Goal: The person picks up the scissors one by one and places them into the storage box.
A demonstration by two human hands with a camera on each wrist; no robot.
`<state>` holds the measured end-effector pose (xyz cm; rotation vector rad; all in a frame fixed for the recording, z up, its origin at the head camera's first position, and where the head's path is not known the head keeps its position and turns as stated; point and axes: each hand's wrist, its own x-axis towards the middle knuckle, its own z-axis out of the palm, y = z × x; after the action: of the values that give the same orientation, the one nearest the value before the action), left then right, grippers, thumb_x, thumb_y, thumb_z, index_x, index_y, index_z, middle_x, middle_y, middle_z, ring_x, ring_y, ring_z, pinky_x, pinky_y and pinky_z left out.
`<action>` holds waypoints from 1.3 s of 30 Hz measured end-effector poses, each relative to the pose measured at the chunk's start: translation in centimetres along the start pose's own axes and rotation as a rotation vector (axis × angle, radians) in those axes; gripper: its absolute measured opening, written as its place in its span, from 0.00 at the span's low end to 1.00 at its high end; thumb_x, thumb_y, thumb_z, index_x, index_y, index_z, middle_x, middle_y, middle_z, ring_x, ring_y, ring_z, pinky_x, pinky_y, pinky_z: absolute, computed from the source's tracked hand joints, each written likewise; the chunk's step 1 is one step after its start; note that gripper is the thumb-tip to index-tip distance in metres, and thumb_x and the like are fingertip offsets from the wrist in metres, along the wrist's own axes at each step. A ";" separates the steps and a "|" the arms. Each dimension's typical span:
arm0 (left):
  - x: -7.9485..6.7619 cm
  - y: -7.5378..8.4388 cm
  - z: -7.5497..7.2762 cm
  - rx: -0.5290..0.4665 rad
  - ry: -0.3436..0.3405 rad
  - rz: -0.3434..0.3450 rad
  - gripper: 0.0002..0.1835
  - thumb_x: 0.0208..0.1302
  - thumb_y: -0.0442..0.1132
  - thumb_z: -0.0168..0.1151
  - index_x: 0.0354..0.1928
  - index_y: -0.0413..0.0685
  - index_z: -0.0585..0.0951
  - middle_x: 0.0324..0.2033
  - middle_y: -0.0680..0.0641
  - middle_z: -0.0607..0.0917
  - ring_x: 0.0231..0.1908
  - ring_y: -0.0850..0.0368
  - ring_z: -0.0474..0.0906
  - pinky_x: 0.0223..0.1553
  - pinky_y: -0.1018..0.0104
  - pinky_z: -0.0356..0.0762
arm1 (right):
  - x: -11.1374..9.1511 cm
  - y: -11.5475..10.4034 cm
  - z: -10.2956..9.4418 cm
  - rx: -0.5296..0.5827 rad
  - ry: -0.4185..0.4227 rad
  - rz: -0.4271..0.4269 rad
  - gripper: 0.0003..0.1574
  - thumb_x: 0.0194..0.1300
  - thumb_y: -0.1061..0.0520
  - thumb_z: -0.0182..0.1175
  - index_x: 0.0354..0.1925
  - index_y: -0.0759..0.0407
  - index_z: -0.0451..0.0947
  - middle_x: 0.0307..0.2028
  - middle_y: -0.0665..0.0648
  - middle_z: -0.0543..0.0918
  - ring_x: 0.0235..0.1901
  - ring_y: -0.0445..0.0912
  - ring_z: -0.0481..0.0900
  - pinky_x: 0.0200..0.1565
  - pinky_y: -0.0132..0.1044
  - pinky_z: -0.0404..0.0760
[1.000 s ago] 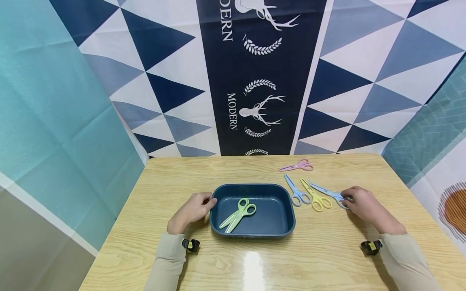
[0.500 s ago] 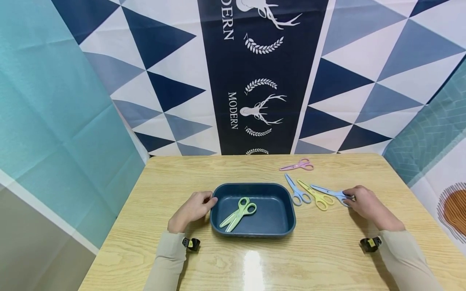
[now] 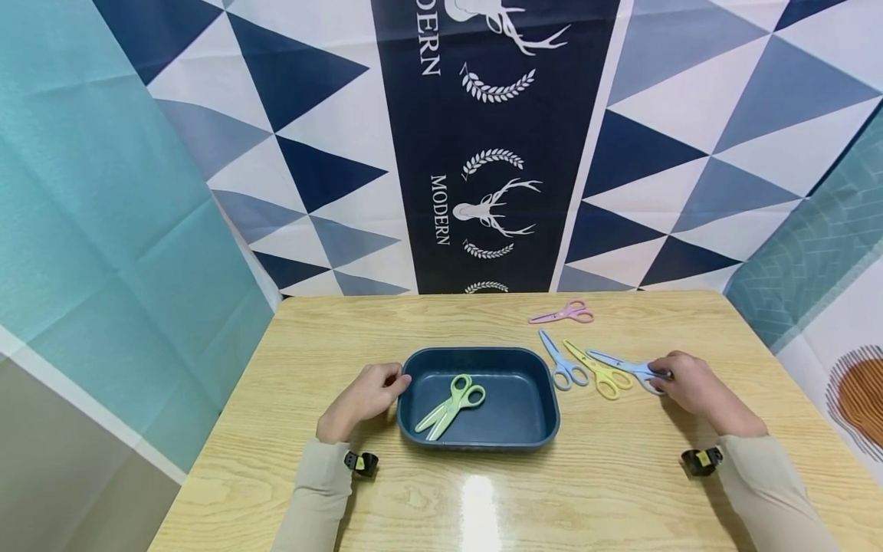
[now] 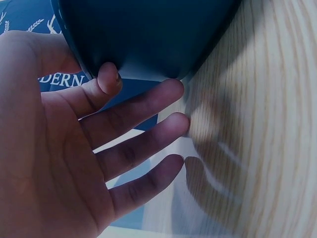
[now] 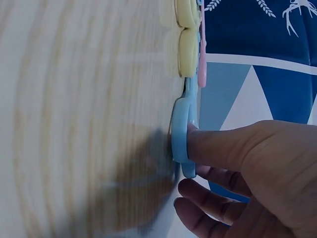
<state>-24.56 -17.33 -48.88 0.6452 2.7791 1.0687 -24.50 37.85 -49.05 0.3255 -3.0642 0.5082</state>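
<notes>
My left hand is at the left end of a dark blue tray. In the left wrist view its thumb and index finger pinch the tray's rim, while the other fingers reach down toward the tabletop. Inside the tray lie green scissors, blades pointing to the near left corner. On the right, my right hand holds the handle of blue scissors lying close over the table. The right wrist view shows the thumb against the blue handle loop. Yellow scissors lie right beside, their handle overlapping the blue pair.
A second pair of blue scissors lies by the tray's right end. Pink scissors are farther back, near the table's rear edge. A patterned cloth hangs behind the table.
The yellow scissors have turned slightly, their tip shifting left. My right hand and the blue scissors' handle have shifted a little. My left hand and the tray stay in place.
</notes>
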 end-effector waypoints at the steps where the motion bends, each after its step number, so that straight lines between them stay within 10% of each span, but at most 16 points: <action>1: 0.0 0.0 0.0 0.000 0.000 -0.002 0.18 0.80 0.44 0.53 0.26 0.50 0.73 0.20 0.55 0.69 0.22 0.62 0.67 0.29 0.70 0.65 | 0.0 0.0 0.0 0.003 0.004 -0.005 0.14 0.63 0.67 0.68 0.44 0.79 0.82 0.34 0.68 0.81 0.33 0.57 0.81 0.36 0.53 0.81; 39: -0.3 0.2 -0.1 0.013 0.010 0.004 0.20 0.80 0.45 0.53 0.25 0.51 0.71 0.20 0.56 0.66 0.21 0.63 0.64 0.29 0.70 0.63 | -0.5 -0.1 -1.5 -0.011 0.062 -0.070 0.16 0.65 0.64 0.66 0.45 0.79 0.81 0.38 0.72 0.81 0.39 0.65 0.82 0.43 0.61 0.80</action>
<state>-24.21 -17.41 -48.74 0.6488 2.7962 1.0590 -24.05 38.35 -47.61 0.4069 -2.9822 0.4888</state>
